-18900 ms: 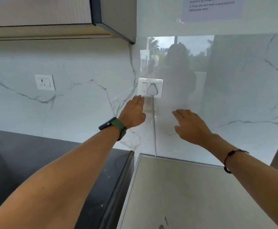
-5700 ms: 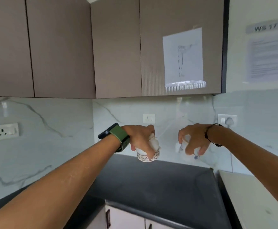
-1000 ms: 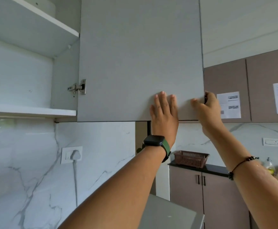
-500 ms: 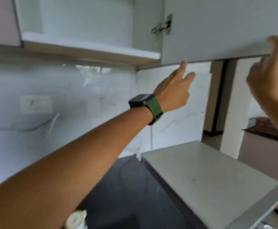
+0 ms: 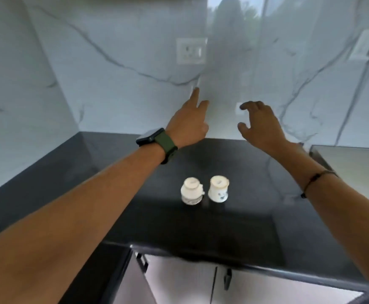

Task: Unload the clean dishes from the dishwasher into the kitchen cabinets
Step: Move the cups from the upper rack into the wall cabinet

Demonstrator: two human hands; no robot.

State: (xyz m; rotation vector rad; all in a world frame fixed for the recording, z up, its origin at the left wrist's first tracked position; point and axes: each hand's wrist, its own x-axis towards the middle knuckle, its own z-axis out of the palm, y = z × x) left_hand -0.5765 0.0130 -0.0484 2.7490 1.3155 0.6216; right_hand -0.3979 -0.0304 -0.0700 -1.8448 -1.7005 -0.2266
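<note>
Two small white ceramic cups (image 5: 203, 190) stand upside down, side by side and nearly touching, on the glossy black stone table (image 5: 256, 216), near its middle. Half a second ago both hands were raised to the open grey cabinet door overhead; now the view has dropped to the table, and the left hand (image 5: 189, 126) and right hand (image 5: 260, 123) hover above and beyond the cups, touching neither. The left hand's fingers are loosely extended, index pointing at the marble wall (image 5: 113, 73); the right hand's fingers are spread and gently curved, holding nothing. With the cabinet opened, the likely next step is picking these cups up to shelve them. The left cup is rounded with a patterned band at its rim; the right is straighter, with small dark markings.
</note>
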